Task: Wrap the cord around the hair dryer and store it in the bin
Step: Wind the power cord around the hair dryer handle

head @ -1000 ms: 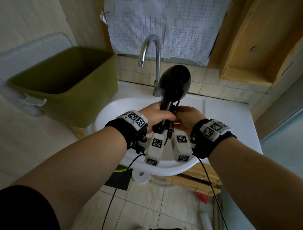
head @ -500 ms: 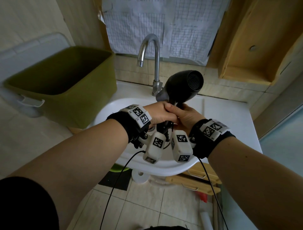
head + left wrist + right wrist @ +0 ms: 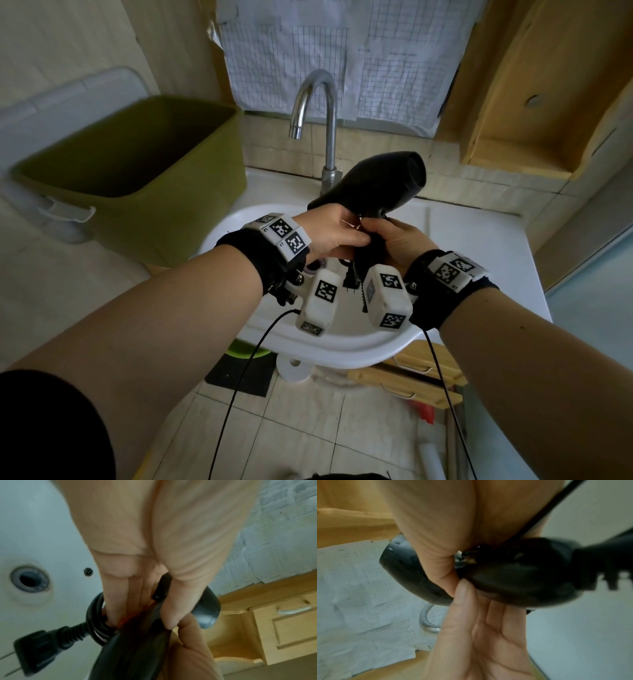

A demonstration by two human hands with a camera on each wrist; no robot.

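Observation:
Both hands hold a black hair dryer [image 3: 376,185] over the white sink [image 3: 342,342], its barrel tilted toward the upper right. My left hand [image 3: 346,233] grips the handle from the left, fingers curled round it and over the coiled black cord [image 3: 96,622]. From the right, my right hand [image 3: 380,233] grips the same handle. The plug [image 3: 37,649] hangs free below the hands, also visible at plug [image 3: 349,281]. In the right wrist view the handle's butt [image 3: 513,577] fills the middle. An open olive-green bin [image 3: 137,171] stands left of the sink.
A chrome faucet [image 3: 318,113] rises just behind the dryer. A white lid [image 3: 68,99] leans behind the bin. A wooden cabinet [image 3: 531,102] hangs at the upper right above the white counter [image 3: 479,246]. Thin black wrist-camera cables [image 3: 246,377] hang toward the tiled floor.
The dryer's barrel has swung from upright to lean toward the right and sits lower. Both hands stayed on the handle, shifting their grips slightly.

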